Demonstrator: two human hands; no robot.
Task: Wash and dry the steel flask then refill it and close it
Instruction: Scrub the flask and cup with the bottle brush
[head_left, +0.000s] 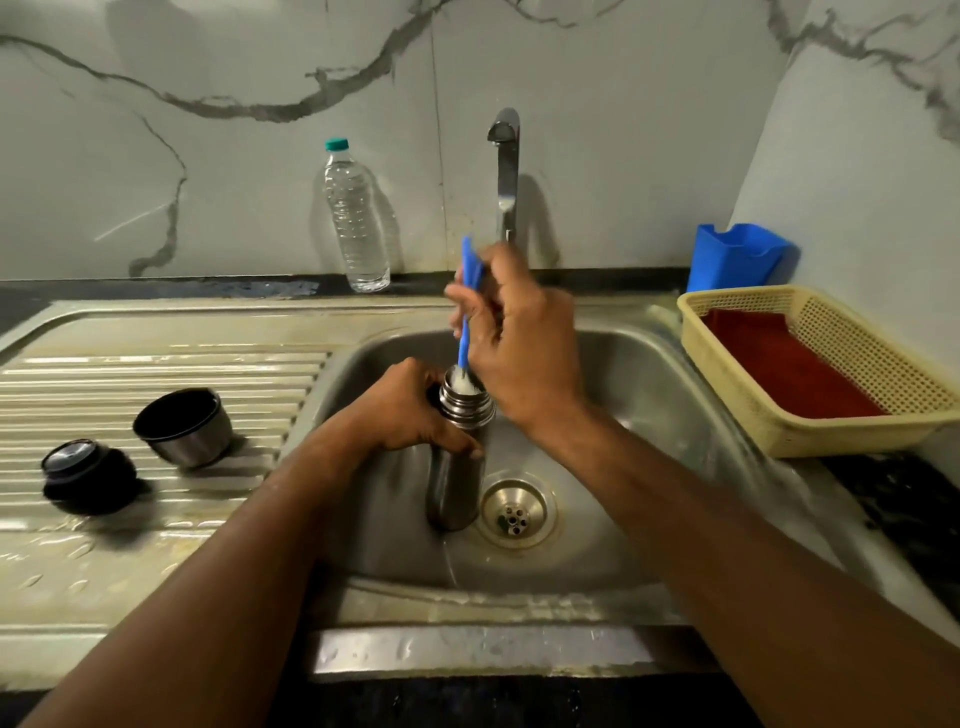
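1. Nearest me, my left hand (410, 410) was wrapped around the upper body of the tall cylindrical steel flask (456, 467), fingers curled round it just below the threaded neck. The flask stood upright in the steel sink basin (623, 519), its base just beside the round drain (514, 512).
2. Its long axis ran straight up, and the open mouth faced my right hand (519, 353), which hung directly above it. That was the line that mattered: by my judgement, any stroke had to run along that axis, down into the mouth.
3. My right fingers pinched the thin blue plastic handle of the bottle brush (466, 312); its white bristles sat at the flask's mouth, partly inside.
4. To my left on the ribbed draining board lay the steel cup lid (183, 427) and the black stopper (85, 475), well apart from the flask.
5. To my right sat a cream plastic basket (810, 421) holding a red cloth (784, 364).
6. Farthest, the chrome tap (506, 171) rose behind my right hand, with a clear plastic water bottle (356, 218) on the worktop by the wall.
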